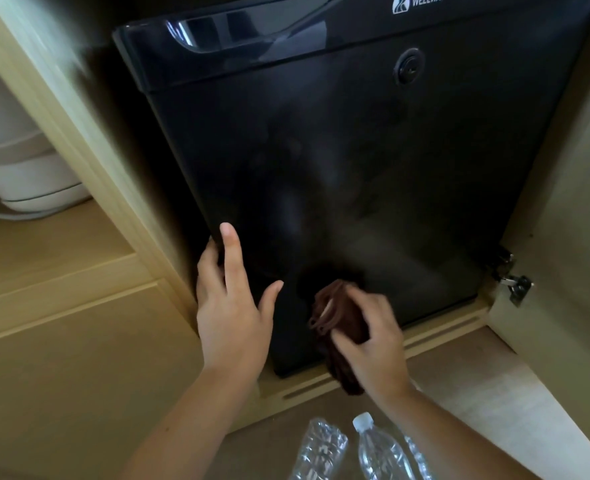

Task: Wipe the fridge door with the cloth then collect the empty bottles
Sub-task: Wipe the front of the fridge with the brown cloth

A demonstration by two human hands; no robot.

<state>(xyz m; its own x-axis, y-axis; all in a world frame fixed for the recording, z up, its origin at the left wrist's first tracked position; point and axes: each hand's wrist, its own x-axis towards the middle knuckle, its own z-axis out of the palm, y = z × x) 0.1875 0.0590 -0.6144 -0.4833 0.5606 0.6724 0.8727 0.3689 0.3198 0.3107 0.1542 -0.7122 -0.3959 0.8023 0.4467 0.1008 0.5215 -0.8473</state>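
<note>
A black mini fridge door point(338, 161) fills the middle of the view, set inside a light wooden cabinet. My right hand point(373, 337) grips a bunched dark brown cloth point(338, 323) and holds it against the door's lower part. My left hand point(231, 299) rests on the door's lower left edge, its fingers wrapped round that edge and the thumb spread out. On the floor in front of the fridge lie clear empty plastic bottles: one without a visible cap point(318, 452), one with a white cap point(380, 452), and a third partly hidden behind my right forearm point(420, 459).
The cabinet's open door point(563, 209) stands at the right with a metal hinge point(515, 285). A wooden base strip point(435, 337) runs under the fridge. To the left, a shelf holds a white appliance point(20, 168).
</note>
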